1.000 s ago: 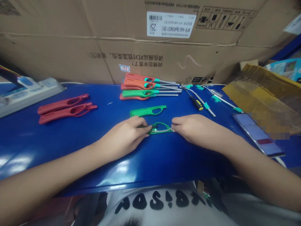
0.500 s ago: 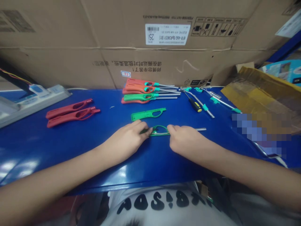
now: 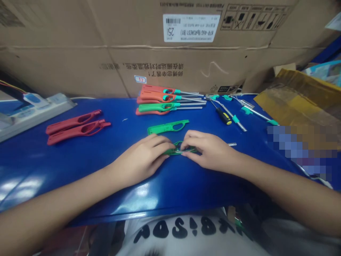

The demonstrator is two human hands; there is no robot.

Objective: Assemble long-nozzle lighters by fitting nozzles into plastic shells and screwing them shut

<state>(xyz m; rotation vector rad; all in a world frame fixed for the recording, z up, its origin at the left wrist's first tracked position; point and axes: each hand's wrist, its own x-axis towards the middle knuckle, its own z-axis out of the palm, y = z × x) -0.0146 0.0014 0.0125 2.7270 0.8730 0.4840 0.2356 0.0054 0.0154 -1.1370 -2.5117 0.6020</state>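
Observation:
A green long-neck lighter (image 3: 177, 153) lies on the blue table, its inside facing up and its metal tube jutting out to the right. My left hand (image 3: 149, 154) grips the handle end from the left and covers most of it. Around the finger-loop area, my right hand (image 3: 207, 147) has its thumb and fingers closed on the lighter's middle; my fingertips partly hide the parts there. Just beyond my hands rests a loose green half shell (image 3: 167, 127) with an oval loop.
Several orange and green lighters (image 3: 157, 96) are piled at the back. Two red handle shells (image 3: 76, 126) and a power strip (image 3: 34, 113) lie left. To the right are a screwdriver (image 3: 223, 115), metal tubes (image 3: 241, 124) and a yellow-taped package (image 3: 295, 103). Behind stands a large carton (image 3: 133, 64).
My right hand has shifted from the tube end toward the loop, its fingers now opened out more over the lighter. My left hand still holds the handle end. The view has tilted slightly.

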